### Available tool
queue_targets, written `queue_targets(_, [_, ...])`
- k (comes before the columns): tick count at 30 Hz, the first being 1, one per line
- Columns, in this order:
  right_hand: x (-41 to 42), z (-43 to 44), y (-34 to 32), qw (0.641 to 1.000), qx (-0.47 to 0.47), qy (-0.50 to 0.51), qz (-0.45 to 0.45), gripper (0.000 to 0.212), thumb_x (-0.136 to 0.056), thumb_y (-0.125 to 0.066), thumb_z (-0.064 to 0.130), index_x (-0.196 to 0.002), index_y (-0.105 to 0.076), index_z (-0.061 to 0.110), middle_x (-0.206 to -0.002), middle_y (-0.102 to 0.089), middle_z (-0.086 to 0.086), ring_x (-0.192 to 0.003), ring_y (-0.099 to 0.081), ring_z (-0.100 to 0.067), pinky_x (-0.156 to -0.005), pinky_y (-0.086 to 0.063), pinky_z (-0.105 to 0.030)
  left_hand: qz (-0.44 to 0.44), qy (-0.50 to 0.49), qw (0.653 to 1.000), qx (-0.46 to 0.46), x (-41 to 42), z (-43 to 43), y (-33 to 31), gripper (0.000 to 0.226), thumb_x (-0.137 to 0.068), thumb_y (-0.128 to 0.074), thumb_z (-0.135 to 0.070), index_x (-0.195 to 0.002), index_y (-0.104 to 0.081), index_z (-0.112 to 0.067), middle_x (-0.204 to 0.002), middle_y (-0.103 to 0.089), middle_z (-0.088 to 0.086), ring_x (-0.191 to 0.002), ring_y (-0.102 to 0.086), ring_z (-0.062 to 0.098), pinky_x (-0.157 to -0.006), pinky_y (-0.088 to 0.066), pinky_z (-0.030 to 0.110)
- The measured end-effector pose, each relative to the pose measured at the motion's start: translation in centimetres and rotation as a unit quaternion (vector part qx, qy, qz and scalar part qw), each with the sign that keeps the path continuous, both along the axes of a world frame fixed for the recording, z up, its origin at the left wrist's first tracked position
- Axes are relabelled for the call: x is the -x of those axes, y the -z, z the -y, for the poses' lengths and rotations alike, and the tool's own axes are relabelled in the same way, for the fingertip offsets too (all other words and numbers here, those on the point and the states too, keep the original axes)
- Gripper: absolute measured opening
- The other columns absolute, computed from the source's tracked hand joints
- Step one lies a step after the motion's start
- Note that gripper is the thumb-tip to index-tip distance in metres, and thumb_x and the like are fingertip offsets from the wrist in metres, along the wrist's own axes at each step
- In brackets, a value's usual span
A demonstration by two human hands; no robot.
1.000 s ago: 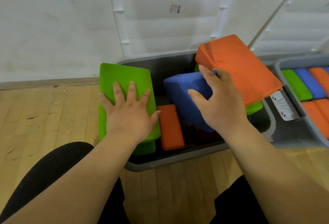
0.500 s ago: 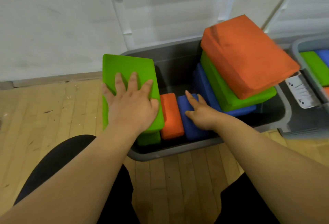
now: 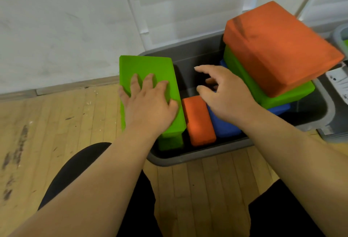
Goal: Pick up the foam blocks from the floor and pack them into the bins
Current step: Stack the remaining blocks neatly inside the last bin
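We saw the left hand (image 3: 148,105) lying flat, fingers straight and spread, pressed on the top face of the left green block (image 3: 146,67), which sat tilted over the left end of the gray bin (image 3: 188,158) with its left edge past the rim. Under its near end a second green block (image 3: 170,141) showed inside the bin. Just right of these lay a small orange block (image 3: 199,122), and touching its right side a blue block (image 3: 224,127), both low in the bin. The right hand (image 3: 226,93) hung over that blue block with loose, parted fingers that gripped nothing; we could not tell whether its palm touched the foam below. At the right end of the bin stood a leaning stack: a large orange block (image 3: 278,48) on top, a wide green block (image 3: 282,95) beneath it, and another blue block (image 3: 278,108) at the bottom, all rising above the rim. The clear lid (image 3: 178,11) stood open against the white wall (image 3: 56,20) on the far side. The bin rested on the wooden floor (image 3: 56,124), and a second bin's corner (image 3: 339,35) showed at the far right edge. Black-clad knees (image 3: 79,171) filled the near part of the view.
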State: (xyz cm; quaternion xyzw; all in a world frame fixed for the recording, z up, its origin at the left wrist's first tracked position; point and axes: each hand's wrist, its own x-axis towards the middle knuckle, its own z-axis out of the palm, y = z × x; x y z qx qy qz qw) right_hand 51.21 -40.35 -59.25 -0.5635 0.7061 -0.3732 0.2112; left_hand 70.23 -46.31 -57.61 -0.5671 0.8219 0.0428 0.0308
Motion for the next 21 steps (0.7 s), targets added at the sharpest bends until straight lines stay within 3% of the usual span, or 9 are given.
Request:
queue_targets(2, [-0.1, -0.6, 0.8, 0.996, -0.063, -0.045, -0.043, 0.059, -0.090, -0.069, 0.032, -0.146, -0.053, 0.026, -0.138, -0.056, 0.003, -0.125, -0.052, -0.010, -0.106, -0.037, -0.023, -0.023, -0.007, 1.000, 0.004, -0.3, 0.0, -0.2, 0.063, -0.087, -0.050, -0.057, -0.147, -0.045, -0.040, -0.165, -0.029, 0.002, -0.155, -0.013, 0.033, -0.121, -0.011, 0.066])
queue_targets(5, [0.2, -2.0, 3.0, 0.954, -0.264, -0.092, -0.108, 0.083, -0.089, -0.071, 0.049, -0.159, -0.030, 0.031, -0.156, -0.042, -0.008, -0.144, -0.039, -0.025, -0.117, -0.032, -0.033, -0.077, -0.040, 0.996, 0.009, -1.1, 0.1, -1.2, 0.071, -0.085, -0.062, -0.057, -0.149, -0.043, -0.036, -0.164, -0.026, 0.008, -0.152, -0.018, 0.034, -0.122, -0.018, 0.058])
queue_targets(6, [0.5, -2.3, 2.9, 0.953, -0.272, -0.086, -0.103, 0.085, -0.088, -0.071, 0.051, -0.159, -0.028, 0.033, -0.157, -0.041, -0.009, -0.144, -0.039, -0.026, -0.116, -0.031, -0.031, -0.082, -0.060, 0.995, 0.011, -1.4, 0.1, -1.5, 0.078, -0.083, -0.065, -0.059, -0.152, -0.039, -0.035, -0.164, -0.024, 0.010, -0.151, -0.020, 0.038, -0.121, -0.022, 0.058])
queue_targets(9, [0.7, -2.5, 1.8, 0.979, -0.191, -0.054, -0.039, 0.079, -0.087, -0.074, 0.047, -0.155, -0.036, 0.039, -0.152, -0.047, -0.004, -0.135, -0.049, -0.021, -0.108, -0.034, -0.026, -0.084, -0.122, 0.988, -0.036, -2.8, -0.2, -2.1, 0.100, -0.079, -0.069, -0.066, -0.158, -0.019, -0.031, -0.159, -0.024, 0.016, -0.142, -0.032, 0.047, -0.113, -0.033, 0.056])
queue_targets(12, [-0.5, -2.5, 1.3, 0.981, -0.173, -0.075, 0.036, 0.078, -0.084, -0.077, 0.047, -0.152, -0.040, 0.046, -0.147, -0.054, 0.005, -0.127, -0.057, -0.013, -0.110, -0.043, -0.031, -0.156, -0.148, 0.969, -0.120, -3.4, -0.4, -2.0, 0.111, -0.079, -0.076, -0.060, -0.162, -0.010, -0.025, -0.152, -0.035, 0.016, -0.133, -0.048, 0.041, -0.108, -0.040, 0.044])
queue_targets(15, [-2.2, -2.7, 2.2, 0.970, -0.191, -0.115, 0.094, 0.078, -0.084, -0.081, 0.036, -0.151, -0.041, 0.044, -0.140, -0.061, 0.008, -0.122, -0.060, -0.007, -0.109, -0.046, -0.030, -0.233, -0.108, 0.961, -0.105, -3.1, -0.8, -1.7, 0.108, -0.077, -0.079, -0.054, -0.161, -0.019, -0.023, -0.153, -0.042, 0.008, -0.136, -0.048, 0.029, -0.112, -0.041, 0.040])
queue_targets(18, [-2.1, -1.8, 1.9, 0.965, -0.145, -0.087, 0.200, 0.086, -0.076, -0.087, 0.034, -0.150, -0.045, 0.040, -0.133, -0.065, 0.010, -0.116, -0.065, -0.005, -0.106, -0.051, -0.038, -0.288, -0.077, 0.952, -0.067, -3.0, -1.4, -2.1, 0.104, -0.070, -0.074, -0.061, -0.158, -0.027, -0.031, -0.156, -0.043, -0.004, -0.141, -0.043, 0.021, -0.115, -0.039, 0.045])
queue_targets(21, [-1.5, -0.9, 1.3, 0.963, -0.099, -0.061, 0.243, 0.086, -0.075, -0.089, 0.028, -0.150, -0.047, 0.035, -0.129, -0.066, 0.010, -0.114, -0.066, -0.002, -0.102, -0.055, -0.039, -0.359, -0.053, 0.928, -0.090, -3.1, -1.1, -2.8, 0.101, -0.068, -0.076, -0.061, -0.156, -0.031, -0.038, -0.166, -0.028, -0.009, -0.149, -0.033, 0.010, -0.121, -0.033, 0.038])
